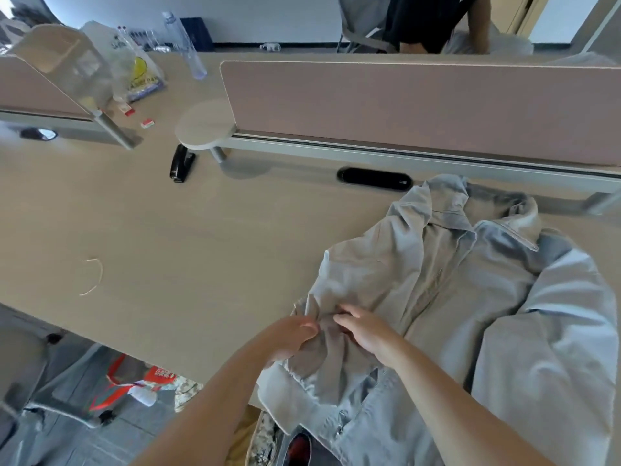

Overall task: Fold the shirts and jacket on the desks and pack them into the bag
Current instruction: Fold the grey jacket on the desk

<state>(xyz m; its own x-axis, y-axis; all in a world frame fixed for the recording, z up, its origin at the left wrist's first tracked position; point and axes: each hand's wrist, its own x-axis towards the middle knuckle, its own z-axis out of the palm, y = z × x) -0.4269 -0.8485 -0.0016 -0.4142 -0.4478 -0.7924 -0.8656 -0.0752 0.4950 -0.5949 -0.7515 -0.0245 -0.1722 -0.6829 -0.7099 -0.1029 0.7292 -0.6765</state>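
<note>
A light grey zip-up jacket lies spread on the wooden desk, collar toward the divider, its lower hem hanging over the near edge. One sleeve lies folded over the front at the left. My left hand grips the fabric of that sleeve near its cuff. My right hand rests beside it, fingers curled into the same bunch of cloth. A red and white bag sits on the floor under the desk's near edge.
A pink divider panel runs along the back of the desk. A black stapler, a round shelf, a plastic bag and a clear bottle stand at the back left. A person sits beyond the divider.
</note>
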